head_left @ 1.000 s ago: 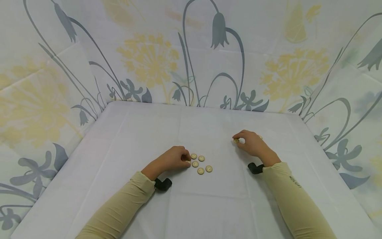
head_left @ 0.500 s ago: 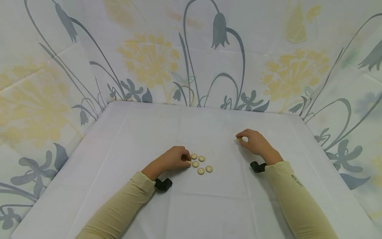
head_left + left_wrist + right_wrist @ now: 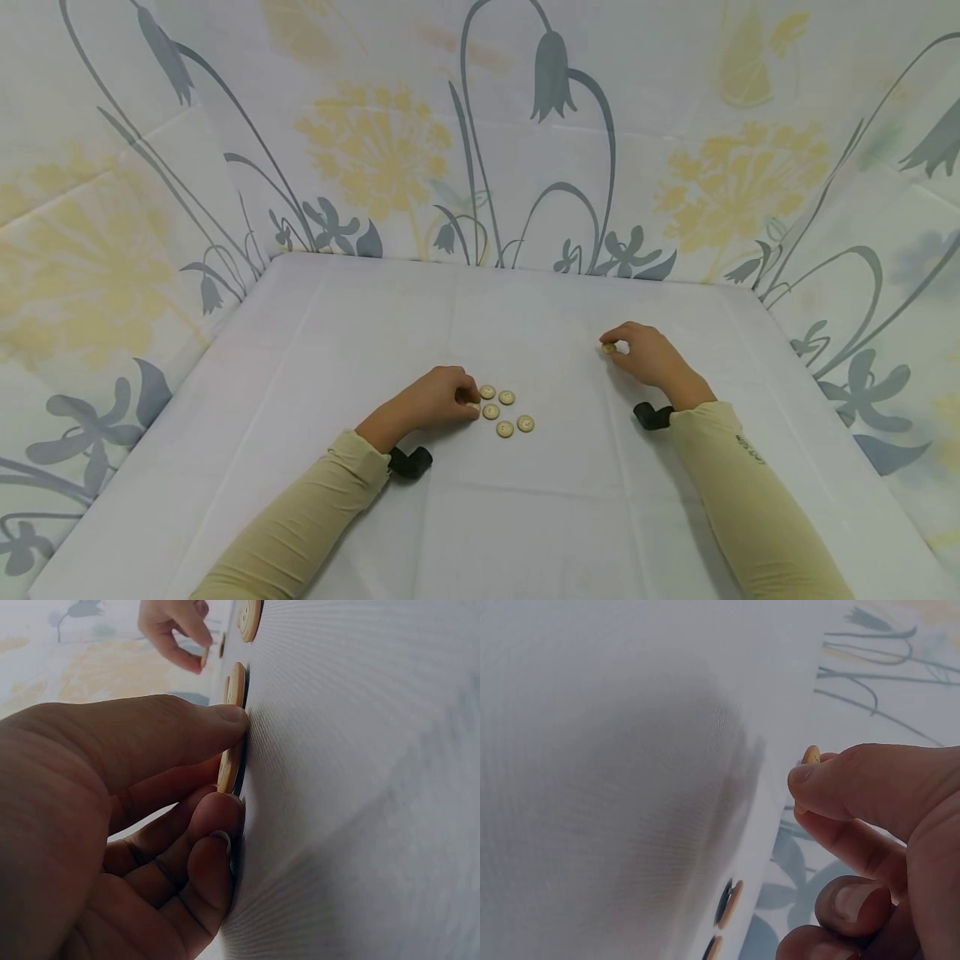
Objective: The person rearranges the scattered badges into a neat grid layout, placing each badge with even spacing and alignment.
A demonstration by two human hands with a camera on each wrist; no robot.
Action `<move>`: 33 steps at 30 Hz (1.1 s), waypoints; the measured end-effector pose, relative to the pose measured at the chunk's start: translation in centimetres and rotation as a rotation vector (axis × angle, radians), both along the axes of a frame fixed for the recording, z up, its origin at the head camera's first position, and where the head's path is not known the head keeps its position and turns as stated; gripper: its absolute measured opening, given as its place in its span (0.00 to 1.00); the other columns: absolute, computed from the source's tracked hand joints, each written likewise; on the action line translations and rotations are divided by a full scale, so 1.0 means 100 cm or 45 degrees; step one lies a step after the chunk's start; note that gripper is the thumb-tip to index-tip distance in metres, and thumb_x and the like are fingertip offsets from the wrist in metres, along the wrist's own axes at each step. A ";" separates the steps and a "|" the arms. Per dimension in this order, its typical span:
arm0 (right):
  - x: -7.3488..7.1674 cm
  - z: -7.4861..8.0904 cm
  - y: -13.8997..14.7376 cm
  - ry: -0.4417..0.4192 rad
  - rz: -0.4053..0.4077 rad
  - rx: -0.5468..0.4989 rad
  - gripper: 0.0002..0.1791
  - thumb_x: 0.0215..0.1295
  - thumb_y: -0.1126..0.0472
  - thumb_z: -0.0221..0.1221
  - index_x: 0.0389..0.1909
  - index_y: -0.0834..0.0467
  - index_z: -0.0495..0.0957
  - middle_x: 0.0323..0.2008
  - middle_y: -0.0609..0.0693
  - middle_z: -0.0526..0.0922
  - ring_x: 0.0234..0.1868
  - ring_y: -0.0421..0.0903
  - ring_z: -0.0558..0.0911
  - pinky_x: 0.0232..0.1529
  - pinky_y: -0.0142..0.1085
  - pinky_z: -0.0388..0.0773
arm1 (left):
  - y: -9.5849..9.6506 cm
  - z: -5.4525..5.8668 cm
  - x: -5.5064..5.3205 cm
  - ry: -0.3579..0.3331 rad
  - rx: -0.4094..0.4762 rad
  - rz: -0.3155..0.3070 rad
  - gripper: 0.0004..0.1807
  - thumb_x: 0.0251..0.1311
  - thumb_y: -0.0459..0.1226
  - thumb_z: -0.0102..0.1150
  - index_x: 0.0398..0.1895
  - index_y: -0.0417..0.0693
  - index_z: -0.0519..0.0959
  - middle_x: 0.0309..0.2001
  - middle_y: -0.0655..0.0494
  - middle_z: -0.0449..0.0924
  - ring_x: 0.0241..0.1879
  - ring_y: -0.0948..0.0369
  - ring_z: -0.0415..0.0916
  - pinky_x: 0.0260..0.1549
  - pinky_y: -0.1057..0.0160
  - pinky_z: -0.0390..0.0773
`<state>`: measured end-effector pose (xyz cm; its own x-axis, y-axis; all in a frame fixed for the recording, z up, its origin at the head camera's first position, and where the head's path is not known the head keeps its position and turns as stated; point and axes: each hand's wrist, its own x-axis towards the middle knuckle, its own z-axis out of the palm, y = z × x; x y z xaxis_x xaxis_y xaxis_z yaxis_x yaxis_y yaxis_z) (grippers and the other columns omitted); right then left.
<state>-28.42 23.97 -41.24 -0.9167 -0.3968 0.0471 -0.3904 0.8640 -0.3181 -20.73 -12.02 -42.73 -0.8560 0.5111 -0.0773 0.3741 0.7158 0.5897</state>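
My left hand (image 3: 433,400) rests low on the white cloth, thumb and fingertips pinching a round cream button (image 3: 227,771) at the edge of a small group. Beside it several like buttons (image 3: 491,412) lie flat on the cloth. To the right and farther back, my right hand (image 3: 647,357) pinches another button (image 3: 811,756) between thumb and index finger, held up off the cloth. Its other fingers curl under the palm in the right wrist view. Thumb and fingers hide part of both held buttons.
A white cloth (image 3: 360,325) with fold creases covers the table. Flower-printed fabric (image 3: 525,150) stands along the back and both sides. Black wrist devices (image 3: 410,463) sit below each hand. Two buttons (image 3: 730,904) show low in the right wrist view.
My right hand has moved a little to the right and back with its button, covering a button earlier visible behind it. My left hand and the grouped buttons have stayed in place.
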 end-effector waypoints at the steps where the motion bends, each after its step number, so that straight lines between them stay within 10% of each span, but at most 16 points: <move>1: -0.001 0.000 0.001 -0.001 -0.003 -0.003 0.15 0.65 0.63 0.58 0.51 0.61 0.81 0.51 0.61 0.81 0.56 0.62 0.76 0.60 0.55 0.69 | 0.000 0.000 0.000 0.002 -0.001 0.000 0.06 0.56 0.39 0.67 0.36 0.50 0.84 0.32 0.60 0.75 0.33 0.66 0.71 0.36 0.67 0.73; 33: -0.014 -0.003 0.016 -0.089 -0.095 0.020 0.16 0.69 0.60 0.53 0.53 0.61 0.80 0.55 0.65 0.78 0.60 0.66 0.72 0.62 0.58 0.66 | 0.000 0.000 0.000 -0.005 0.007 0.016 0.04 0.56 0.38 0.67 0.33 0.51 0.83 0.31 0.60 0.74 0.33 0.65 0.71 0.36 0.67 0.73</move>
